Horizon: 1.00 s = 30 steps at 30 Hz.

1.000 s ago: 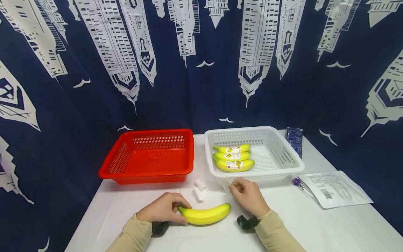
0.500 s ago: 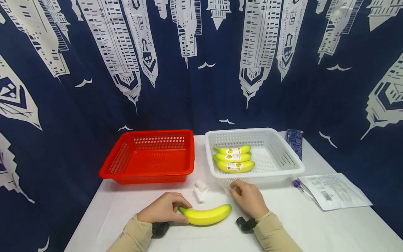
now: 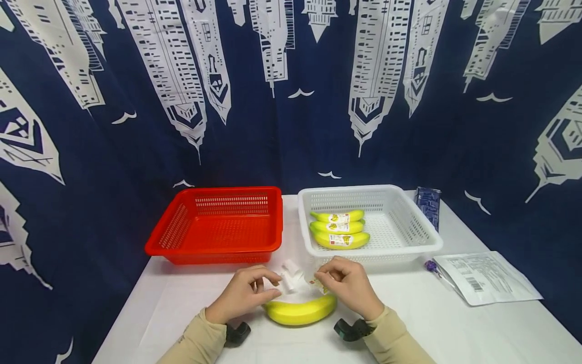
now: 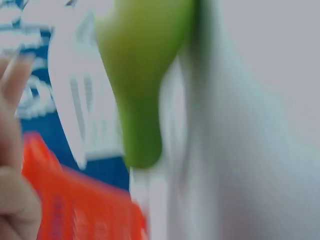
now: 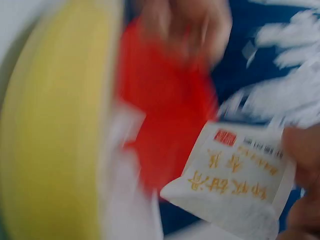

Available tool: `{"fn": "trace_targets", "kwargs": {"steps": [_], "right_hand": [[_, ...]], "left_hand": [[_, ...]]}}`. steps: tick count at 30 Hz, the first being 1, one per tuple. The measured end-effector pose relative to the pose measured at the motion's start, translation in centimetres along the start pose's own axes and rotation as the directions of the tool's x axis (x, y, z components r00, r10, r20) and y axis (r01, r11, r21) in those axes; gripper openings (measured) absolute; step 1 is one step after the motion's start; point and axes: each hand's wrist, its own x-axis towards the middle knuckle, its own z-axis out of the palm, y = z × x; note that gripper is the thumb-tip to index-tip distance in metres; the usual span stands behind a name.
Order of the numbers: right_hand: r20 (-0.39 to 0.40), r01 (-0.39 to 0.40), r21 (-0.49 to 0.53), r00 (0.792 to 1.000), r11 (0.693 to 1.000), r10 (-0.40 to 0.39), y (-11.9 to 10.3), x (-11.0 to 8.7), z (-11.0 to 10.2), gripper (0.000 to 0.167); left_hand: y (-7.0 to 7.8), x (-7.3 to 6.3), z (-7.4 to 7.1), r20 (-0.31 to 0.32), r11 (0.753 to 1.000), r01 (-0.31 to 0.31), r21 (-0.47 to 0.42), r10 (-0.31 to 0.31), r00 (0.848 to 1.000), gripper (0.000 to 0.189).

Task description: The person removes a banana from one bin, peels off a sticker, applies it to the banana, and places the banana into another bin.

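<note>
In the head view an unlabelled yellow banana (image 3: 301,312) lies on the white table before me. My left hand (image 3: 243,294) hovers just above its stem end, thumb and index finger apart with nothing between them. In the left wrist view the green stem (image 4: 142,125) shows apart from the fingers. My right hand (image 3: 349,287) pinches a printed label (image 5: 227,175) above the banana's other end. One side of the label curls over. Several crumpled white scraps (image 3: 289,277) lie behind the banana.
A red basket (image 3: 213,251) stands at the back left. In the white basket (image 3: 418,242) beside it lie 3 labelled bananas (image 3: 342,240). To the right are a white pouch (image 3: 486,278), a purple-headed stick (image 3: 431,266) and a dark blue packet (image 3: 428,205).
My left hand has let go of the banana's stem end and lifted slightly. My right hand has moved a little left and toward me, the label turning so its print shows.
</note>
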Motion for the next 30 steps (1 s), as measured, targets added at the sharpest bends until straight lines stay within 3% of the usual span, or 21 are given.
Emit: {"fn": "trace_targets", "kwargs": {"steps": [3, 5, 7, 10, 11, 15, 19, 25, 30], "right_hand": [[0.040, -0.116, 0.205, 0.993, 0.972, 0.110, -1.5, 1.1, 0.3, 0.008], [0.067, -0.229, 0.325, 0.973, 0.918, 0.219, -2.2, 1.7, 0.7, 0.002], [0.089, -0.317, 0.428, 0.947, 0.846, 0.310, -2.4, 1.9, 1.2, 0.010], [0.122, -0.378, 0.525, 0.920, 0.763, 0.372, -2.2, 1.5, 2.1, 0.022], [0.133, -0.384, 0.542, 0.918, 0.748, 0.375, -2.0, 1.2, 2.5, 0.023], [0.170, -0.371, 0.569, 0.926, 0.734, 0.336, -1.4, 0.2, 3.6, 0.026], [0.169, -0.348, 0.565, 0.936, 0.748, 0.308, -1.0, -0.1, 4.1, 0.029], [0.172, -0.320, 0.546, 0.947, 0.774, 0.270, -0.8, 0.0, 3.9, 0.027], [0.230, -0.368, 0.534, 0.930, 0.762, 0.287, -0.8, 0.1, 3.9, 0.030]], "left_hand": [[1.2, 1.0, 0.9, -0.088, 0.997, -0.053, -0.062, 0.048, 0.995, 0.036], [1.9, 1.7, 1.6, -0.110, 0.993, -0.040, -0.111, 0.028, 0.994, 0.046], [2.5, 2.2, 2.3, -0.121, 0.988, -0.019, -0.150, 0.001, 0.993, 0.054], [2.5, 2.3, 3.5, -0.164, 0.978, -0.031, -0.208, -0.004, 0.986, 0.051], [2.4, 2.2, 3.8, -0.185, 0.973, -0.052, -0.224, 0.010, 0.983, 0.047], [1.7, 1.4, 4.5, -0.279, 0.976, -0.178, -0.125, 0.138, 0.950, 0.033], [1.2, 1.0, 4.4, -0.300, 0.965, -0.258, 0.048, 0.260, 0.918, 0.034], [1.0, 1.3, 4.2, -0.281, 0.943, -0.309, 0.122, 0.332, 0.900, 0.036], [1.1, 1.6, 4.1, -0.286, 0.943, -0.301, 0.142, 0.330, 0.899, 0.029]]}}
